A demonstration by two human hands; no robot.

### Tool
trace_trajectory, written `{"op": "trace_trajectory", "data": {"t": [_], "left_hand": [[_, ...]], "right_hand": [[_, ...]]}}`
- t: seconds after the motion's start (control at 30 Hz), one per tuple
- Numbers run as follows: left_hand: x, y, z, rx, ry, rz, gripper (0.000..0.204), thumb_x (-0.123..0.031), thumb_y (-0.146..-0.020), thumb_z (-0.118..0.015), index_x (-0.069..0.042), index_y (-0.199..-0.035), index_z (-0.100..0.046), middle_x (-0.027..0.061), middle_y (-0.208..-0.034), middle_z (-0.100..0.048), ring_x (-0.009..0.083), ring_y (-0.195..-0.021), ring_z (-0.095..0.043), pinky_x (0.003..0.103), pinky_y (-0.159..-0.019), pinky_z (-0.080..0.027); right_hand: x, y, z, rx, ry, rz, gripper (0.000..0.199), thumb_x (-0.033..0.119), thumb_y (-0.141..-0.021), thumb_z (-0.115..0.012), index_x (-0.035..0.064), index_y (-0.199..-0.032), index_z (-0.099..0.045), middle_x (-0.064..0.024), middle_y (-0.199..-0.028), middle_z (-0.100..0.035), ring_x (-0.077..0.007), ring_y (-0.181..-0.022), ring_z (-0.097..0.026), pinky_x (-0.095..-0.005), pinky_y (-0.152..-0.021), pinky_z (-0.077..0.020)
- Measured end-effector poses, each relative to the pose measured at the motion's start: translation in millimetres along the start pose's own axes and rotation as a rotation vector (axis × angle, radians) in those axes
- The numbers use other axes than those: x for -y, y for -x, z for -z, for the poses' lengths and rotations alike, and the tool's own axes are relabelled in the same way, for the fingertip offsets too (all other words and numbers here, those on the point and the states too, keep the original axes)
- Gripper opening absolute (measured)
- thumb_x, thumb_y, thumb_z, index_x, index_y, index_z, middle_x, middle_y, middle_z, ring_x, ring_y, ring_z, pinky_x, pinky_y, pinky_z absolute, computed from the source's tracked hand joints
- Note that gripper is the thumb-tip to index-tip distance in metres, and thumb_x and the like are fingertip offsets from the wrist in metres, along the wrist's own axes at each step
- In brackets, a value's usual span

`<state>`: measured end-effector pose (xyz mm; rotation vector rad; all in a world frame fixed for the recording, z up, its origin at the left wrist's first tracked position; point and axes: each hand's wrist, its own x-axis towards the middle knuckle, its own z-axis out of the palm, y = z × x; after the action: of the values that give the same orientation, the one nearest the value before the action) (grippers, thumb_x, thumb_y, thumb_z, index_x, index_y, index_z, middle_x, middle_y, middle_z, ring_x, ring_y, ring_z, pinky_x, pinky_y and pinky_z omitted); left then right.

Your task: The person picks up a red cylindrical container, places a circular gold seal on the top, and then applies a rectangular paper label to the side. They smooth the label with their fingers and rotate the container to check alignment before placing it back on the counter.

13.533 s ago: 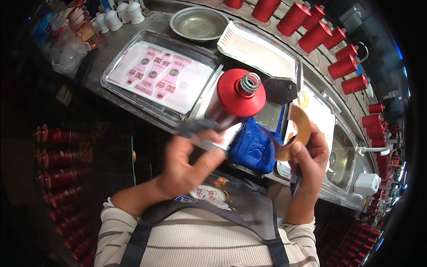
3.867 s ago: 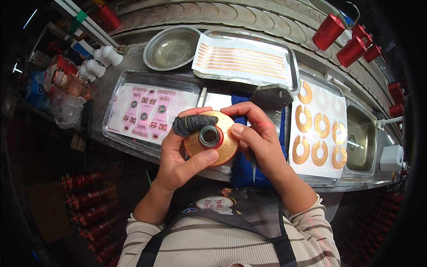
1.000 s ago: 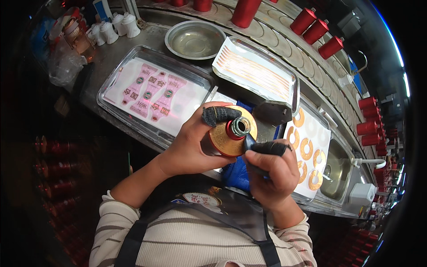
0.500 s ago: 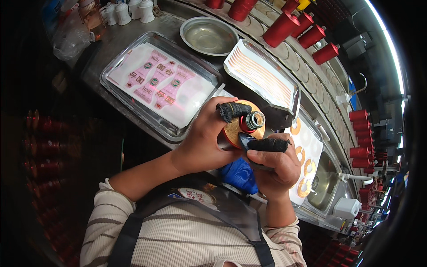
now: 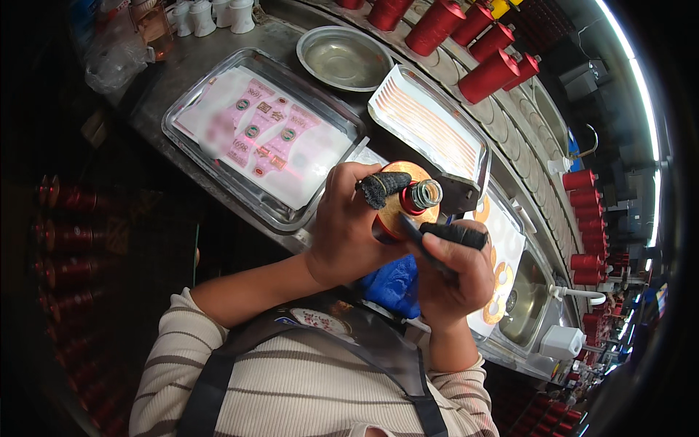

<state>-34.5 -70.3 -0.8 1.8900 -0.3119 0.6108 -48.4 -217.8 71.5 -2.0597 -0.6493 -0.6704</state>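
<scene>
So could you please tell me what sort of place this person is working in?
Probably a packaging or labelling workstation in a small factory: rows of identical red bottles line the steel bench, trays hold pink labels and orange rings, and a sink sits beside them.

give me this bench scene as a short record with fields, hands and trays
left hand: left hand, thumb in a dark cover, grips the red bottle with a gold ring at its neck
right hand: right hand, thumb also covered, presses a thin dark tool to the bottle
under hands: blue cloth
left tray: clear plastic tray of pink labels
far tray: tray of orange strips
bowl: round metal bowl
back row: red bottles
</scene>
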Motion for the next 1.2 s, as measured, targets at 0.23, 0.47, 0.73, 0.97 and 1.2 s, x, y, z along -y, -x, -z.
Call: {"op": "trace_trajectory", "data": {"t": [0.23,0.47,0.73,0.97,1.2], "left_hand": [[9.1,-0.5,-6.0,0.001,0.053,0.035,0.097,-0.040,-0.060,-0.095,-0.007,-0.137,-0.046,0.0182,-0.127,-0.046,0.0400,-0.117,-0.050,0.047,-0.099,-0.044],[29.7,-35.6,30.4,0.648,0.410,0.335,0.100,-0.020,-0.062,-0.094,-0.003,-0.144,-0.040,0.0209,-0.138,-0.051,0.0374,-0.130,-0.051,0.044,-0.110,-0.042],[28.7,-30.5,24.8,0.561,0.354,0.248,0.100,-0.021,-0.061,-0.093,-0.006,-0.145,-0.040,0.0204,-0.135,-0.053,0.0401,-0.126,-0.052,0.046,-0.108,-0.043],[31.5,-14.5,12.9,0.468,0.166,0.149,0.100,-0.025,-0.066,-0.089,-0.006,-0.147,-0.035,0.0211,-0.132,-0.052,0.0435,-0.121,-0.052,0.049,-0.106,-0.043],[23.5,4.5,-11.2,0.221,0.048,0.110,0.097,-0.029,-0.067,-0.089,-0.002,-0.143,-0.037,0.0222,-0.129,-0.050,0.0422,-0.117,-0.051,0.050,-0.102,-0.043]], "right_hand": [[-1.8,-1.1,2.4,0.026,-0.053,-0.009,0.034,-0.009,-0.066,-0.083,0.0052,-0.094,-0.072,-0.0095,-0.084,-0.069,-0.0264,-0.075,-0.064,-0.0340,-0.066,-0.0502],[-24.1,-4.0,12.9,0.082,-0.089,0.000,0.031,-0.005,-0.063,-0.086,0.0069,-0.089,-0.073,-0.0077,-0.084,-0.069,-0.0254,-0.079,-0.064,-0.0342,-0.070,-0.0502],[-19.6,-5.0,7.5,0.117,-0.113,0.048,0.029,-0.005,-0.063,-0.083,0.0067,-0.088,-0.075,-0.0075,-0.085,-0.068,-0.0268,-0.080,-0.064,-0.0351,-0.070,-0.0511],[-10.3,-7.9,1.0,0.164,-0.092,0.116,0.034,-0.008,-0.064,-0.085,0.0062,-0.091,-0.072,-0.0088,-0.085,-0.068,-0.0261,-0.078,-0.063,-0.0345,-0.070,-0.0502],[-7.4,-0.5,-3.9,0.107,-0.028,0.077,0.033,-0.012,-0.064,-0.077,0.0045,-0.093,-0.075,-0.0094,-0.090,-0.068,-0.0271,-0.077,-0.063,-0.0354,-0.068,-0.0510]]}}
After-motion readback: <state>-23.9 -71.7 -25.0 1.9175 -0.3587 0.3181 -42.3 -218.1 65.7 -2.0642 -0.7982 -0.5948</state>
